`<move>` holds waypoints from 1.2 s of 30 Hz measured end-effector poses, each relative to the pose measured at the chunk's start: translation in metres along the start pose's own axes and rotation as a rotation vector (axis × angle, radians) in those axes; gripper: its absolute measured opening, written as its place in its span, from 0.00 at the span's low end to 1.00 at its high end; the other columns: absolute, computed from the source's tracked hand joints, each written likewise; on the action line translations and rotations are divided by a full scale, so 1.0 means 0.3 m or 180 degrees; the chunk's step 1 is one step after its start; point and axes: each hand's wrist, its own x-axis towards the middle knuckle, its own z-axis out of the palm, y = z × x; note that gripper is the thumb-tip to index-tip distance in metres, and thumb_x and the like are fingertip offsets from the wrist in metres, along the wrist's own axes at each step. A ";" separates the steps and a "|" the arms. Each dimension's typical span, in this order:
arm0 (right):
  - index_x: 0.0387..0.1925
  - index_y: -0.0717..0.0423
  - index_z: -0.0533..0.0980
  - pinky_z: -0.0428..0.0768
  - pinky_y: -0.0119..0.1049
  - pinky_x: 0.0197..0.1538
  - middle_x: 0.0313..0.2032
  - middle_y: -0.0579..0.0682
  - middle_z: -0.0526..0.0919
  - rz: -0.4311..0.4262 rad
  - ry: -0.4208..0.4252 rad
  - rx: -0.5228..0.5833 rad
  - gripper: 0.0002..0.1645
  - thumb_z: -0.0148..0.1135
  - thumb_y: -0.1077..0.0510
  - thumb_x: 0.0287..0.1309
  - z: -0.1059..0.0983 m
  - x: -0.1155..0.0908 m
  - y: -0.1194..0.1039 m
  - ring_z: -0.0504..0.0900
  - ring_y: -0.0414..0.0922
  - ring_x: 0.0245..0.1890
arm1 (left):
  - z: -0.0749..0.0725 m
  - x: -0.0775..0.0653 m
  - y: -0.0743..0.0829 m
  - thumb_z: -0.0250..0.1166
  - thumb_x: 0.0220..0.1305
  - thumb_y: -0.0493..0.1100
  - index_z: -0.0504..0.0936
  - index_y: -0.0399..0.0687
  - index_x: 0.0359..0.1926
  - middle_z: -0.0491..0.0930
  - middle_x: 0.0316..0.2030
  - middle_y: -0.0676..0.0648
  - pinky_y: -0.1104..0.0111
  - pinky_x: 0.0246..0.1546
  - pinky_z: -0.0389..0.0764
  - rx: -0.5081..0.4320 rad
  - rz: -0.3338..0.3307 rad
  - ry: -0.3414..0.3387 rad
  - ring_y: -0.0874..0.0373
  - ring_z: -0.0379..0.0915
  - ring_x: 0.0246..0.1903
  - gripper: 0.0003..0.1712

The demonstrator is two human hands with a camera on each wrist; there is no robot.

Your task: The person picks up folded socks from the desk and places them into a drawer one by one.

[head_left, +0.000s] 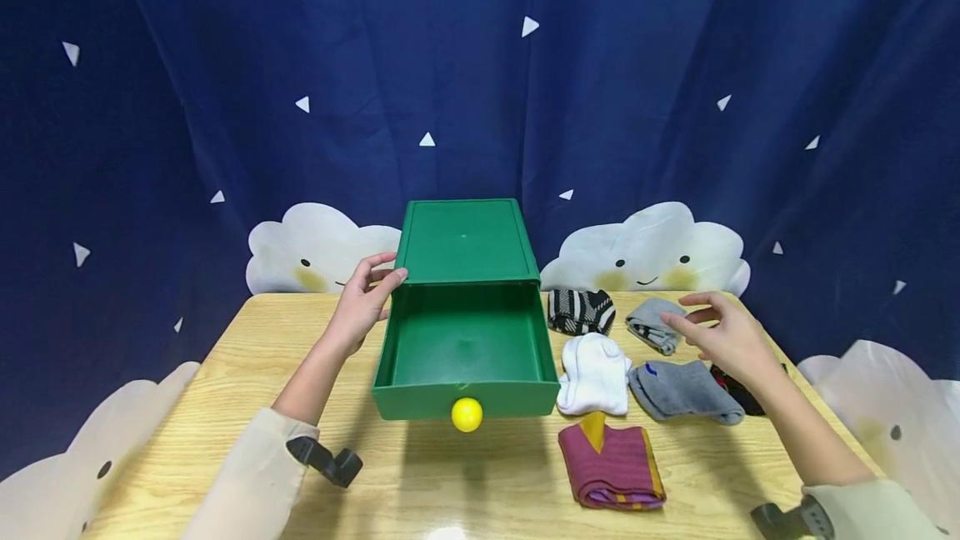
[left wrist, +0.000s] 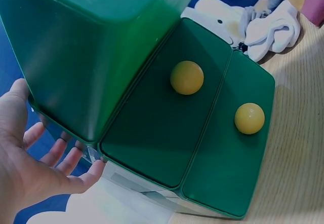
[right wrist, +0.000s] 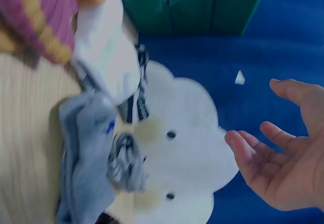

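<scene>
A green cabinet (head_left: 465,240) stands on the table with its top drawer (head_left: 467,400) pulled out. The bare drawer floor shows, and a yellow ball knob (head_left: 467,414) sits on its front. My left hand (head_left: 365,307) touches the cabinet's left side near the top front corner, fingers spread and slightly bent; its fingers also appear along the side wall in the left wrist view. Over the folded socks at the right, my right hand (head_left: 723,338) hovers with loosely bent fingers and holds nothing. Closest to it are a light grey sock bundle (head_left: 654,319) and a darker grey pair (head_left: 684,390).
White socks (head_left: 594,375), black-and-white patterned socks (head_left: 581,312) and a maroon-and-mustard pair (head_left: 611,467) lie right of the cabinet. A dark pair (head_left: 738,394) is partly hidden by the right arm. Two shut drawers (left wrist: 152,117) with yellow knobs sit below. A blue curtain (head_left: 465,73) hangs behind.
</scene>
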 end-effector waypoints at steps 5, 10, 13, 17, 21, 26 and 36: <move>0.60 0.63 0.65 0.78 0.34 0.27 0.48 0.69 0.77 0.0292 0.0029 -0.0143 0.46 0.54 0.31 0.56 -0.029 0.015 0.103 0.80 0.43 0.29 | 0.003 0.003 -0.007 0.55 0.67 0.54 0.59 0.53 0.67 0.62 0.61 0.38 0.43 0.57 0.68 -0.0009 0.0009 0.0007 0.45 0.60 0.62 0.31; 0.61 0.66 0.63 0.76 0.35 0.27 0.51 0.72 0.74 0.0533 0.0050 -0.0232 0.48 0.51 0.29 0.56 -0.054 0.020 0.202 0.80 0.44 0.28 | 0.003 0.003 -0.009 0.55 0.66 0.55 0.59 0.53 0.67 0.62 0.61 0.38 0.43 0.57 0.68 -0.0024 0.0010 0.0022 0.46 0.61 0.62 0.31; 0.61 0.68 0.62 0.77 0.36 0.26 0.49 0.72 0.74 0.0681 0.0078 -0.0173 0.49 0.51 0.30 0.57 -0.064 0.020 0.264 0.79 0.43 0.25 | 0.002 -0.001 -0.007 0.55 0.66 0.55 0.59 0.54 0.67 0.63 0.61 0.38 0.42 0.58 0.67 -0.0016 0.0004 0.0026 0.46 0.61 0.62 0.32; 0.62 0.72 0.60 0.81 0.39 0.29 0.46 0.72 0.74 0.0962 0.0060 -0.0080 0.53 0.50 0.29 0.56 -0.075 0.017 0.338 0.81 0.48 0.27 | 0.002 -0.004 -0.004 0.55 0.66 0.55 0.59 0.54 0.67 0.63 0.61 0.38 0.42 0.58 0.66 -0.0040 0.0013 0.0031 0.46 0.60 0.63 0.31; 0.62 0.73 0.58 0.83 0.42 0.33 0.50 0.75 0.70 0.1178 0.0063 -0.0012 0.55 0.50 0.28 0.56 -0.087 0.011 0.394 0.82 0.50 0.31 | 0.005 -0.003 -0.002 0.55 0.66 0.54 0.59 0.53 0.67 0.63 0.61 0.38 0.42 0.58 0.67 -0.0066 0.0033 0.0042 0.46 0.61 0.62 0.31; 0.60 0.75 0.59 0.81 0.42 0.31 0.51 0.77 0.68 0.1303 0.0155 -0.0114 0.52 0.49 0.31 0.58 -0.089 0.006 0.446 0.79 0.56 0.35 | 0.007 -0.001 -0.001 0.56 0.66 0.54 0.60 0.54 0.66 0.63 0.61 0.39 0.42 0.57 0.67 -0.0077 0.0039 0.0067 0.46 0.61 0.62 0.30; 0.58 0.76 0.59 0.72 0.38 0.28 0.46 0.73 0.69 0.1685 0.0231 -0.0111 0.50 0.50 0.33 0.57 -0.066 -0.010 0.523 0.74 0.52 0.29 | 0.008 -0.006 -0.004 0.56 0.66 0.54 0.61 0.54 0.66 0.64 0.60 0.40 0.43 0.57 0.68 -0.0117 0.0034 0.0087 0.47 0.61 0.61 0.30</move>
